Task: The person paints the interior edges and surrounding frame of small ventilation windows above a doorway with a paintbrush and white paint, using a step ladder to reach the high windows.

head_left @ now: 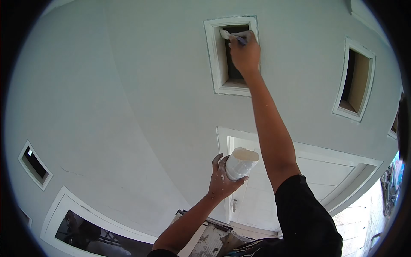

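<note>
My right hand (245, 53) is raised to a small framed wall opening (219, 88) and closed round the handle of a paintbrush (225, 34). White bristles meet the upper left inner side of the white frame. Lower down, my left hand (223, 177) wraps round a white plastic container (240, 165), which is tilted a little with its open mouth upward. Pale paint shows inside it, and white specks mark my left fingers and wrist. The brush handle is mostly hidden by my right fingers.
A second framed opening (354, 81) is in the grey wall (167, 73) at right, a smaller one (35, 166) at far left. Below are a white door (257, 205) with a handle, a dark window (94, 233) and a paint-stained wooden surface (209, 240) near my body.
</note>
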`<action>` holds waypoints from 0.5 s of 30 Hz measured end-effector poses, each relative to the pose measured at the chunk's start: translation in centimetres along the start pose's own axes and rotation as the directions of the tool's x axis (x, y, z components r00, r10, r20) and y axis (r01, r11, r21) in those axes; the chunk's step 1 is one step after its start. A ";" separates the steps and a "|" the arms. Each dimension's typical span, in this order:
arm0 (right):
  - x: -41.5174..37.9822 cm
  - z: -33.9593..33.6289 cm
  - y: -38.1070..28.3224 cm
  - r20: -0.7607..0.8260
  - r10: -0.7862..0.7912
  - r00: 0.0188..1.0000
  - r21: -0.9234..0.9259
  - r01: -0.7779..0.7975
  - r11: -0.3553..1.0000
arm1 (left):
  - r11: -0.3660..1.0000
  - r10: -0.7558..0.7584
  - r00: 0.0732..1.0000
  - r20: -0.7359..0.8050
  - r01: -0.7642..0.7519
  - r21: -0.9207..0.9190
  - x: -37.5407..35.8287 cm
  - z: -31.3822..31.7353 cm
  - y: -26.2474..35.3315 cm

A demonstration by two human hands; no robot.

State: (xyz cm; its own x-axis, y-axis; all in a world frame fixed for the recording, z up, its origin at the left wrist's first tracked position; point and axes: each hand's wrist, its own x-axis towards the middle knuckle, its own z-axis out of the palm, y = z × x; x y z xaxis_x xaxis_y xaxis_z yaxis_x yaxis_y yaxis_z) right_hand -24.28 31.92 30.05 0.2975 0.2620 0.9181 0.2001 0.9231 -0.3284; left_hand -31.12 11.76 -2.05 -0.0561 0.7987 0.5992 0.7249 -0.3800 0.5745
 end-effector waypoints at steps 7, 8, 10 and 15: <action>0.2 -0.3 -1.4 -0.023 -0.014 1.000 -0.028 0.013 1.000 | 0.999 -0.043 0.999 0.031 0.043 0.013 0.2 0.0 0.1; 0.3 0.2 -0.8 -0.017 -0.048 0.999 -0.096 0.047 0.994 | 0.999 -0.028 1.000 0.012 0.028 -0.019 0.1 0.1 -0.2; -0.1 0.2 0.1 0.010 -0.044 0.999 -0.080 0.045 0.996 | 0.999 -0.011 1.000 -0.005 0.011 -0.051 0.0 0.1 -0.2; -1.1 -3.1 -0.7 0.128 0.134 0.983 0.220 -0.160 0.962 | 0.999 -0.051 0.999 0.012 0.051 0.010 0.2 0.0 0.2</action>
State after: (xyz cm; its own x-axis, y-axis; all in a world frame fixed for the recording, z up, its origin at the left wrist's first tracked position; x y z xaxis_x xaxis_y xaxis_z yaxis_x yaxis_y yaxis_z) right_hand -21.87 30.13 28.60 0.1992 0.4171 0.8868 -0.0607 0.9084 -0.4136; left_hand -30.99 11.79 -1.80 -0.0848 0.8225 0.5623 0.7281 -0.3341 0.5986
